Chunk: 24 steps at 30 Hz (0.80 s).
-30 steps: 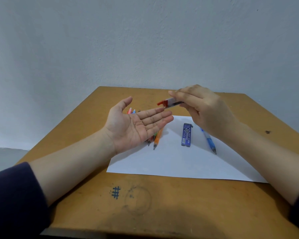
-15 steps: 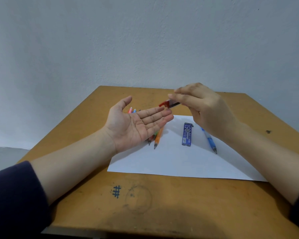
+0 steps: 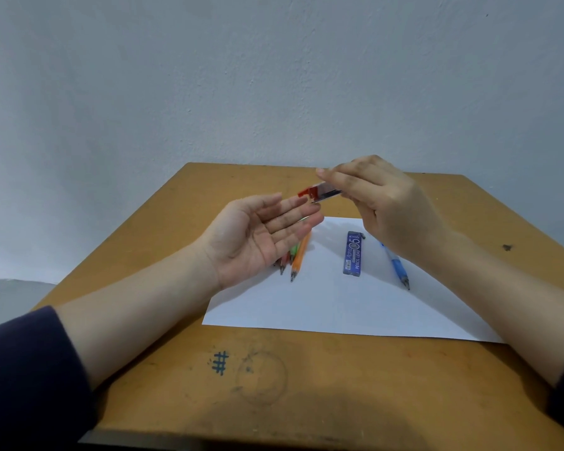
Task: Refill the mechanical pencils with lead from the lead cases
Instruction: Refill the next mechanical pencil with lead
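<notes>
Your left forearm, bare below a dark sleeve (image 3: 30,369), reaches in over the wooden desk (image 3: 339,402), passing a blue hash mark (image 3: 221,362) inked on the wood. Your left hand (image 3: 258,236) hovers palm up above the desk, fingers relaxed and nearly straight, holding nothing. Beneath its fingers, a small cluster of mechanical pencils lies on a white sheet of paper (image 3: 339,307), tips toward you: a red one (image 3: 284,260), a green one (image 3: 294,249) and an orange pencil (image 3: 302,252), side by side and partly hidden by the hand. Just above your left fingertips, the clear lead case (image 3: 326,193) is held in the air, tilted, its red cap end (image 3: 307,192) pointing left toward the open palm; whether any lead is coming out cannot be told. A blue lead case (image 3: 353,253) lies flat on the paper, apart from both hands. Your right hand (image 3: 391,216) pinches the clear case by its far end between thumb and fingers. Under that hand, a blue pencil (image 3: 396,266) rests on the paper, tip toward you.
</notes>
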Tool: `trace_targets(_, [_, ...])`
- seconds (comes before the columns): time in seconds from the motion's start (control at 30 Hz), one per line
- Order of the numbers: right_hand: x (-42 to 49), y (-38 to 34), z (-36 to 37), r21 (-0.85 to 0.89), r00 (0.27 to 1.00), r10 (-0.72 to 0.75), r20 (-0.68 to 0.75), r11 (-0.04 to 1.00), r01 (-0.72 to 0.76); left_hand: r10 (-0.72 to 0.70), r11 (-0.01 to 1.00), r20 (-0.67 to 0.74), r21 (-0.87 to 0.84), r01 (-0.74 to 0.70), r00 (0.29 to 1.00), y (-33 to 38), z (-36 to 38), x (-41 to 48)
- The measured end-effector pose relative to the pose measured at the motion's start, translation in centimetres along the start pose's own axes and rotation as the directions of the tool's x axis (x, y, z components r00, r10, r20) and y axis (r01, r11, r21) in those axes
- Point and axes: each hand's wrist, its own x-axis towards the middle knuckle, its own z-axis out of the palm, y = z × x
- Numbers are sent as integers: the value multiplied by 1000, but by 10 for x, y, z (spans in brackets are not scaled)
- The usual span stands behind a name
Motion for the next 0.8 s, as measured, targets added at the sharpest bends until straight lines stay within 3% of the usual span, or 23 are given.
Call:
trace_targets(0.33, [0,-8,2,-2,1000,-2,9,1000,2,7,996,-114,84,3,993,-7,-1,5])
trace_targets(0.8, [-1,-17,7,18,1000,-10,-11,1000,11,-12,991,-153,129,31,988,-6,-2,4])
